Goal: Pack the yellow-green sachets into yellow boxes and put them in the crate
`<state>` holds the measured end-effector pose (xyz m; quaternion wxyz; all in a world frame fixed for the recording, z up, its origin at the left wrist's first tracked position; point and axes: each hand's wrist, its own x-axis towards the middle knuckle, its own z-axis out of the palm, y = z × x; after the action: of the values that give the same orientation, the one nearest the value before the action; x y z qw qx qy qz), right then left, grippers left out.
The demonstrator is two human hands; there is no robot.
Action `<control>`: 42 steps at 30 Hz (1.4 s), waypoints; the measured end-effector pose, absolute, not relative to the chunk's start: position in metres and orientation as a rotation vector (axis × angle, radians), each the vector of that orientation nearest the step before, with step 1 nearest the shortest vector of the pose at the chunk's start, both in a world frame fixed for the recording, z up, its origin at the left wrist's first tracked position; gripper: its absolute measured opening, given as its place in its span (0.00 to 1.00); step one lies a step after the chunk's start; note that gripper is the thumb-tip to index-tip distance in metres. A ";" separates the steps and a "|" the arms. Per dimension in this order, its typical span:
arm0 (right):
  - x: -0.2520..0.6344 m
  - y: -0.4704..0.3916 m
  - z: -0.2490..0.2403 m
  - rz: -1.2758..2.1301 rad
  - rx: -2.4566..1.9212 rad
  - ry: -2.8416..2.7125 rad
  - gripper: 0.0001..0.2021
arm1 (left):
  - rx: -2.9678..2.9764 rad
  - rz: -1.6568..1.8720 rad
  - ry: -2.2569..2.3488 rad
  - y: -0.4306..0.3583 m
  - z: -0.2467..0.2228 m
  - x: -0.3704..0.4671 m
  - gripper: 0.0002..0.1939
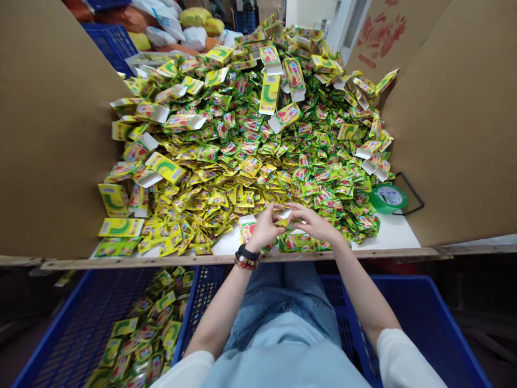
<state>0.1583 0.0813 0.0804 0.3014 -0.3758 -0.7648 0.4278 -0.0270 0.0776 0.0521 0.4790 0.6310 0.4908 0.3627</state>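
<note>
My left hand (266, 227), with a dark band and bead bracelets at its wrist, has its fingers bent round one side of a small yellow-green carton (283, 222). Opposite it, my right hand (312, 222) pinches the carton's other side. Fingers cover most of the carton; a white part, looking like a flap, shows between them. A carton with a white end (247, 226) lies just left of my left hand. Under my right hand, green sachets (299, 242) lie flat near the table edge. Beyond both hands spreads a heap of yellow sachets (218, 199) and green sachets (327, 178).
Open cartons (165, 167) lie over the heap's back and sides. Cardboard walls (452, 124) flank the table. Green tape (388, 198) sits at right beside a black wire frame (418, 196). Below, a blue crate (76, 318) holds filled cartons; another blue crate (436, 307) stands right.
</note>
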 end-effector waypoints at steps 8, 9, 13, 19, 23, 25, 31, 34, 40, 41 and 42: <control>0.141 0.076 0.056 1.037 -1.201 -1.755 0.07 | 1.681 0.912 1.582 0.047 0.050 -0.059 0.27; 0.141 0.074 0.052 0.995 -1.232 -1.680 0.09 | 1.726 0.924 1.789 0.044 0.046 -0.067 0.27; 0.137 0.067 0.046 0.891 -1.265 -1.543 0.09 | 1.776 0.600 2.353 0.036 0.032 -0.083 0.38; 0.112 0.066 0.062 0.672 -1.103 -1.635 0.10 | 1.887 0.299 2.295 0.037 0.029 -0.072 0.28; 0.096 0.071 0.067 0.602 -1.039 -1.656 0.11 | 1.897 0.368 2.279 0.034 0.033 -0.065 0.30; 0.090 0.076 0.066 0.589 -0.970 -1.682 0.11 | 1.960 0.464 2.228 0.031 0.033 -0.062 0.32; 0.093 0.096 0.070 0.589 -0.811 -1.999 0.14 | 2.083 0.701 2.053 0.025 0.033 -0.061 0.32; 0.100 0.098 0.081 0.578 -0.807 -2.225 0.12 | 1.992 0.750 2.030 0.023 0.038 -0.059 0.29; 0.094 0.078 0.107 0.313 -1.023 -2.484 0.10 | 1.930 0.947 1.849 0.016 0.038 -0.047 0.27; 0.091 0.072 0.109 0.253 -1.025 -2.514 0.09 | 1.919 0.979 1.807 0.015 0.036 -0.046 0.26; 0.088 0.067 0.110 0.195 -1.024 -2.530 0.09 | 1.908 1.007 1.768 0.015 0.034 -0.045 0.25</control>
<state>0.0878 0.0673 0.1096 0.2015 -0.3665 -0.9056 0.0700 -0.0453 0.0151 0.0339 0.1750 0.6735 0.6240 0.3556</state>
